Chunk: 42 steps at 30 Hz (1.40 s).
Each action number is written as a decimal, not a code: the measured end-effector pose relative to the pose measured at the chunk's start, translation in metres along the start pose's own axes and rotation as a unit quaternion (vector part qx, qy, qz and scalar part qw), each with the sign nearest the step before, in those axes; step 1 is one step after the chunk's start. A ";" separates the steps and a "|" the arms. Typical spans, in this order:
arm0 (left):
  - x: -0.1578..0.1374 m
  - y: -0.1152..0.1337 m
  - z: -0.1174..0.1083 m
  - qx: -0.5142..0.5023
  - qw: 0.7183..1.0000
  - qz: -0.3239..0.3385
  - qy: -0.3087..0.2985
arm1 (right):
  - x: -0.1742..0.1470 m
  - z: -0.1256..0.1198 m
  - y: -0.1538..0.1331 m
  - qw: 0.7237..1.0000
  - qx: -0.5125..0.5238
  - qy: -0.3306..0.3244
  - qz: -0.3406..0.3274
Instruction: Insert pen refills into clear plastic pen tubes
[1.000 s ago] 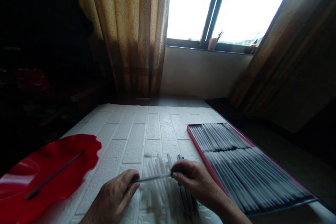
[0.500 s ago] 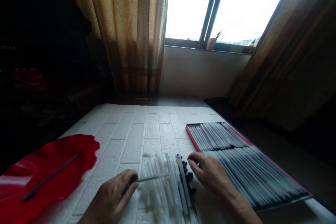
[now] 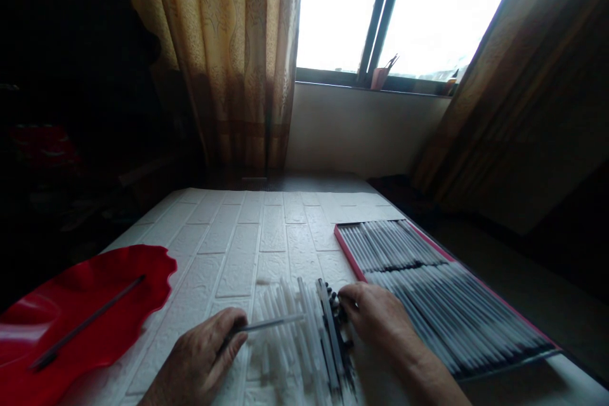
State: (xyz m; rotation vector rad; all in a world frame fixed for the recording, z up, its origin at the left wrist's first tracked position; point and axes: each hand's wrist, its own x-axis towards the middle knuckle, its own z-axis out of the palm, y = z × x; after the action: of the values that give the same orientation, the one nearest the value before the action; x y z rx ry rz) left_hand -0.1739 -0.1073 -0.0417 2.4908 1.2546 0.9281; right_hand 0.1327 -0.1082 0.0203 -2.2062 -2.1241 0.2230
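My left hand [image 3: 204, 352] is closed around one end of a slim translucent pen barrel [image 3: 273, 323], which points right above a pile of clear plastic tubes [image 3: 285, 336]. Beside that pile lie dark thin rods [image 3: 333, 336] and small black pen caps or plugs [image 3: 343, 323]. My right hand [image 3: 380, 317] reaches down to these black pieces, thumb and fingertips pinched together. What is between those fingertips, if anything, is too small to make out.
A pink-edged tray [image 3: 347, 254] holds rows of pens [image 3: 442, 304] at the right table edge. On the left, a wavy-rimmed red plate [image 3: 109, 279] carries one pen [image 3: 90, 323]. Past the white brick-patterned table [image 3: 240, 254] are curtains [image 3: 228, 63] and a window.
My right hand has moved slightly down and in toward the black pieces, fingertips now among them. The left hand keeps its hold on the pen barrel. The whole view has shifted slightly.
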 end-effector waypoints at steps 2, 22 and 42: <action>-0.001 0.001 -0.001 -0.006 1.000 -0.003 -0.004 | -0.001 0.000 0.000 1.000 0.010 0.026 0.006; 0.000 0.001 -0.002 0.017 1.000 0.007 0.014 | -0.009 0.011 -0.036 0.848 0.517 -0.060 -0.096; 0.003 0.003 -0.003 -0.021 0.999 -0.017 0.019 | 0.006 0.015 -0.021 0.808 0.584 0.083 -0.017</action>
State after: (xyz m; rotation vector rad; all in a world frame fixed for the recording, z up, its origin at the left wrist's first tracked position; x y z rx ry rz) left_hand -0.1728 -0.1074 -0.0365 2.4243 1.2710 0.9866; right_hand 0.1102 -0.1017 0.0079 -1.3356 -1.2661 0.9691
